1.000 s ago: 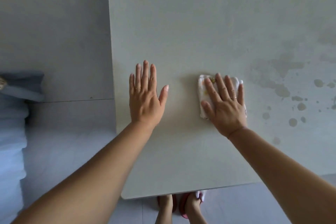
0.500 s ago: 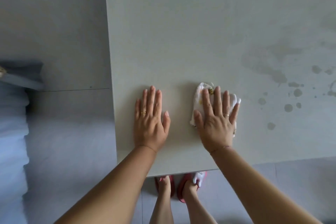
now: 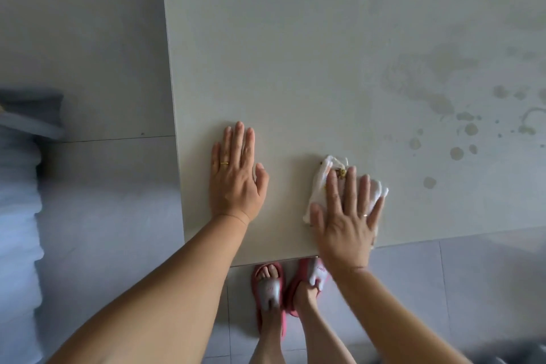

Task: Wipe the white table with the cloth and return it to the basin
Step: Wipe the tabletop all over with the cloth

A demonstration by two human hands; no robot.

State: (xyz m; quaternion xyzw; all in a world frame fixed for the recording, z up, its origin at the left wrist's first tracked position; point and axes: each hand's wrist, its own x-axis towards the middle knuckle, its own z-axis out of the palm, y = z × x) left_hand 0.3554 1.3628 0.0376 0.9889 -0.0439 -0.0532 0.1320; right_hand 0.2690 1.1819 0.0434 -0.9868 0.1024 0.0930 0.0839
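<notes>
The white table [image 3: 295,53] fills the upper right of the head view. A crumpled white cloth [image 3: 320,183] with small yellow marks lies near the table's front edge. My right hand [image 3: 348,213] presses flat on the cloth, fingers spread, its heel at the edge. My left hand [image 3: 236,177] rests flat on the bare tabletop to the left, holding nothing. Grey wet blotches and drops [image 3: 437,100] mark the surface to the right of the cloth. No basin is in view.
The table's left edge [image 3: 174,127] runs down beside grey floor tiles. My feet in pink slippers [image 3: 269,289] stand just below the front edge. A blue-grey soft shape [image 3: 20,186] sits at the far left.
My right hand has dragged the cloth toward me, from mid-table to the front edge. My left hand has also slid back toward the edge, still flat.
</notes>
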